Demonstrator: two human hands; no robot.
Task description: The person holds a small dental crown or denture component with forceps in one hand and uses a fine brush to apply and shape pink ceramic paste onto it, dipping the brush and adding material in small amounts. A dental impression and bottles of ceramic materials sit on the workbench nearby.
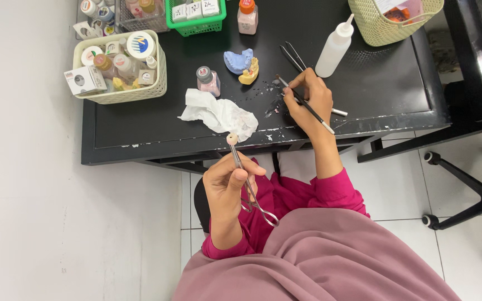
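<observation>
- Gripping metal forceps (pixel 250 187), the left hand (pixel 227 187) is holding a small pale tooth piece (pixel 232 139) clamped above the tabletop (pixel 364 83) edge.
- Clenching a thin brush (pixel 306 105), the right hand (pixel 311 100) is resting on the tabletop beside crumpled tissue (pixel 218 115).

Black worktable (pixel 397 89) against a white wall (pixel 23 167) — white tiled floor (pixel 403 184), black chair base (pixel 475 195).

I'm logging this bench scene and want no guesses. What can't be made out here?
Head view only:
- Small piece in the metal clamp held by the left hand: too small to identify.
- Brush tip under the right hand: what it touches is hidden by fingers.
- Yellow-green basket and green basket: cut off by the top edge.
</observation>
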